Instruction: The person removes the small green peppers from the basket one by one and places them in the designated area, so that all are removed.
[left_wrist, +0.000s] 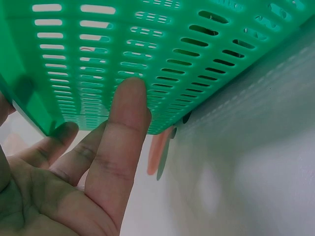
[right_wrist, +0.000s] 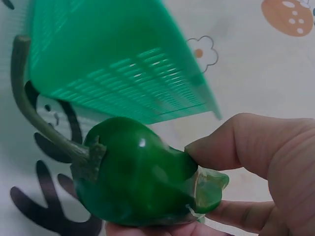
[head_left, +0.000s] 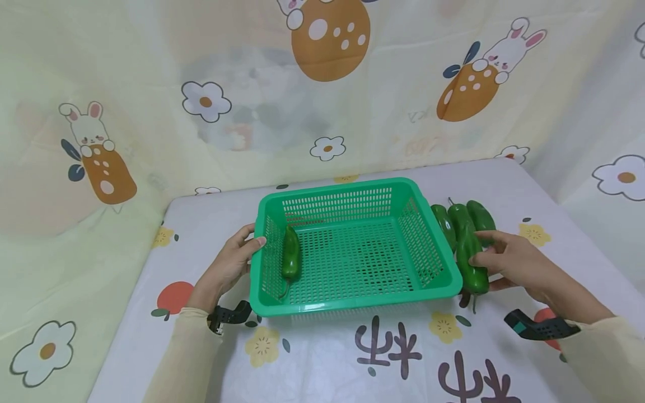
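A green plastic basket [head_left: 327, 307] with slotted walls stands on the table. My left hand [head_left: 229, 266] grips its left rim, thumb over the edge and fingers against the outer wall, as the left wrist view shows of the fingers [left_wrist: 129, 113]. One long green pepper [head_left: 290, 254] lies inside along the left wall. Beside the basket's right wall, my right hand [head_left: 514, 260] holds another green pepper [head_left: 472, 274] between thumb and fingers. Its curved stem [right_wrist: 42, 125] points away from the hand in the right wrist view. More green peppers [head_left: 481, 215] lie just behind it.
A pale cloth printed with flowers and dark characters [head_left: 388, 347] covers the table. A patterned curtain [head_left: 252, 140] hangs along the back edge and sides. Each wrist wears a black strap [head_left: 541, 326].
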`<state>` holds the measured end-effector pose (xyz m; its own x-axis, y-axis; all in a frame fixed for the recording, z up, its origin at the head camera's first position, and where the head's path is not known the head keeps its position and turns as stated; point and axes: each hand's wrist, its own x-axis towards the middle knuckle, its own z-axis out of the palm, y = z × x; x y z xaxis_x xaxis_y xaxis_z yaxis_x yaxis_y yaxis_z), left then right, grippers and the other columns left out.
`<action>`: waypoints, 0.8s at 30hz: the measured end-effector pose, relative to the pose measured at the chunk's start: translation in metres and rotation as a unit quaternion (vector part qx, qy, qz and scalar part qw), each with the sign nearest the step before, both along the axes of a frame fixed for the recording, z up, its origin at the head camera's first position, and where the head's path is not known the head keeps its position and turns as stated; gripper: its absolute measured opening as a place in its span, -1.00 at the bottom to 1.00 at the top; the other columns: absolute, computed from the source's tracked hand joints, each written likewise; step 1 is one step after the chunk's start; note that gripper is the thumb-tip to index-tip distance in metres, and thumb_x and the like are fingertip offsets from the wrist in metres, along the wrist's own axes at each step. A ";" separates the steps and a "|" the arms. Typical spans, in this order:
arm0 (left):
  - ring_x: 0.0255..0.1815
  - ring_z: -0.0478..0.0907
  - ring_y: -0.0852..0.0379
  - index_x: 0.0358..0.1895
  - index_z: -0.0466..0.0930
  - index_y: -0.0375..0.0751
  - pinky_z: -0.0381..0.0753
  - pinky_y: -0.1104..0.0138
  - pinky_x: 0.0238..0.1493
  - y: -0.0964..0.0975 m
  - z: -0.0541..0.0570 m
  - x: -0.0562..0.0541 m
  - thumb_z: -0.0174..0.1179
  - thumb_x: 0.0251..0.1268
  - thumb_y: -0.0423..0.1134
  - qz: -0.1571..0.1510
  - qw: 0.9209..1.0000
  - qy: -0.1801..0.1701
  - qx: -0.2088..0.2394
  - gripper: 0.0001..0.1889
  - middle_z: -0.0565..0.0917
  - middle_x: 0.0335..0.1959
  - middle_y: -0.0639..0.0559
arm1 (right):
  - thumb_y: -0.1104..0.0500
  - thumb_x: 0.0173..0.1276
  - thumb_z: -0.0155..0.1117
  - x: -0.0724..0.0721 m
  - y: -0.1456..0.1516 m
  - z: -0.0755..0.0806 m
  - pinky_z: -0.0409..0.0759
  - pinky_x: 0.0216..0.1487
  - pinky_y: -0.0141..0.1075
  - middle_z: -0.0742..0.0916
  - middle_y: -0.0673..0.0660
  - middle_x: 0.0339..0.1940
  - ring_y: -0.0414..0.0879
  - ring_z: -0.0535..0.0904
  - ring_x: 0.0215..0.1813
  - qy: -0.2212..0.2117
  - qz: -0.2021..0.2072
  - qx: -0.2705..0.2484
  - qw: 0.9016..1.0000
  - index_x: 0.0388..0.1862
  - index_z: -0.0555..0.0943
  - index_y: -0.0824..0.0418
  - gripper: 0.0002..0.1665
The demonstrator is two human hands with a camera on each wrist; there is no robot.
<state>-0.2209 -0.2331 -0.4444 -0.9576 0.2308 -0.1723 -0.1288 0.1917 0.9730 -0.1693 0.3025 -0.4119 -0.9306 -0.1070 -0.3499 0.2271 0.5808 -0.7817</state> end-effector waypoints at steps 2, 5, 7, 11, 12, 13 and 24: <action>-0.07 0.77 0.02 0.58 0.24 -0.10 0.81 0.09 -0.06 0.000 0.000 0.000 0.09 0.64 -0.07 0.000 1.000 0.001 -0.002 -0.43 0.61 0.24 -0.38 | 0.18 0.49 0.24 0.001 0.000 -0.004 0.83 -0.20 -0.08 0.56 0.48 0.14 0.01 0.71 -0.18 -0.008 0.003 0.004 1.000 0.63 -0.03 0.52 -0.04; -0.07 0.78 0.01 0.58 0.24 -0.10 0.81 0.08 -0.06 0.000 0.000 0.001 0.09 0.64 -0.08 0.000 1.000 0.001 0.000 -0.43 0.60 0.24 -0.39 | 0.18 0.47 0.24 0.001 0.001 -0.009 0.83 -0.21 -0.09 0.57 0.47 0.10 0.01 0.70 -0.19 -0.014 0.007 0.012 1.000 0.62 0.00 0.54 -0.04; -0.08 0.78 0.02 0.58 0.24 -0.11 0.82 0.08 -0.08 0.000 0.000 0.001 0.09 0.64 -0.08 0.001 1.000 0.001 0.001 -0.43 0.61 0.23 -0.39 | 0.18 0.45 0.26 0.002 0.000 -0.012 0.83 -0.22 -0.09 0.59 0.44 0.06 0.00 0.70 -0.21 -0.016 0.009 0.018 1.000 0.61 0.02 0.54 -0.04; -0.10 0.78 0.04 0.58 0.25 -0.11 0.82 0.09 -0.09 0.000 0.000 0.001 0.09 0.64 -0.09 0.003 1.000 0.000 0.003 -0.43 0.62 0.22 -0.38 | 0.15 0.44 0.29 0.004 -0.001 -0.018 0.83 -0.23 -0.10 0.61 0.37 -0.01 0.01 0.65 -0.21 -0.023 0.013 0.034 0.999 0.59 0.07 0.53 -0.05; -0.10 0.78 0.05 0.58 0.25 -0.11 0.82 0.09 -0.09 0.000 0.000 0.001 0.09 0.64 -0.09 0.003 1.000 0.000 0.003 -0.43 0.62 0.22 -0.38 | 0.15 0.43 0.29 0.004 -0.001 -0.019 0.82 -0.23 -0.10 0.61 0.36 -0.02 0.02 0.64 -0.21 -0.026 0.015 0.037 0.999 0.59 0.08 0.53 -0.06; -0.10 0.78 0.06 0.58 0.25 -0.11 0.82 0.10 -0.08 0.000 0.000 0.001 0.09 0.64 -0.08 0.003 1.000 0.000 0.003 -0.43 0.62 0.21 -0.37 | 0.14 0.43 0.29 0.005 -0.001 -0.021 0.82 -0.23 -0.10 0.61 0.35 -0.02 0.02 0.63 -0.21 -0.029 0.016 0.040 0.999 0.58 0.08 0.53 -0.06; -0.09 0.77 0.06 0.59 0.22 -0.11 0.82 0.10 -0.06 0.001 0.002 0.001 0.08 0.65 -0.09 0.001 1.000 -0.002 0.004 -0.42 0.60 0.24 -0.38 | 0.11 0.43 0.33 0.006 0.002 -0.029 0.82 -0.19 -0.08 0.63 0.30 -0.06 0.01 0.63 -0.18 -0.049 0.019 0.040 0.998 0.57 0.12 0.53 -0.05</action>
